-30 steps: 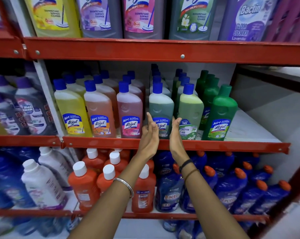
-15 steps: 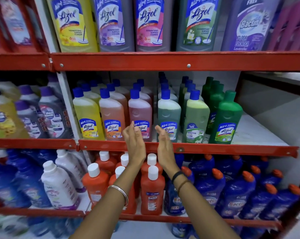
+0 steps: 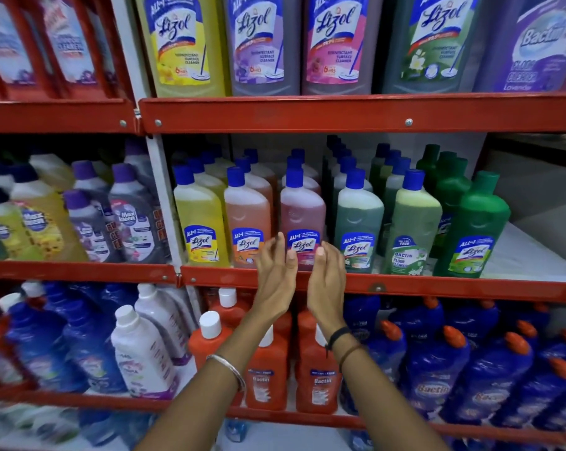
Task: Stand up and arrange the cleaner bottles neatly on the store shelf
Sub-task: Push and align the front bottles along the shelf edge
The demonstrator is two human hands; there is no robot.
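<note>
The middle shelf (image 3: 372,283), a red metal ledge across the centre of the frame, carries a front row of upright cleaner bottles with blue caps, each heading a file that runs back into the shelf. At the left of the row stands the yellow Lizol bottle (image 3: 200,222), then the orange Lizol bottle (image 3: 246,219), both with blue-bordered labels low on the front. Next, at centre frame, is the pink Lizol bottle (image 3: 302,211), upright, its label partly covered by fingertips. The left hand (image 3: 276,276) is raised before its lower left side, palm facing right, fingers straight and loosely together; a metal bangle (image 3: 230,369) circles that wrist. The right hand (image 3: 327,281) faces it from the bottle's lower right side, palm turned left, fingers likewise extended, with dark bands (image 3: 341,340) on the wrist. Whether either palm touches the bottle cannot be told; neither hand is closed around it. Right of centre stand the teal-green Lizol bottle (image 3: 358,222), the pale green Bactin floor cleaner bottle (image 3: 411,222), and the dark green Lizol bottle (image 3: 473,229) with a green cap.
</note>
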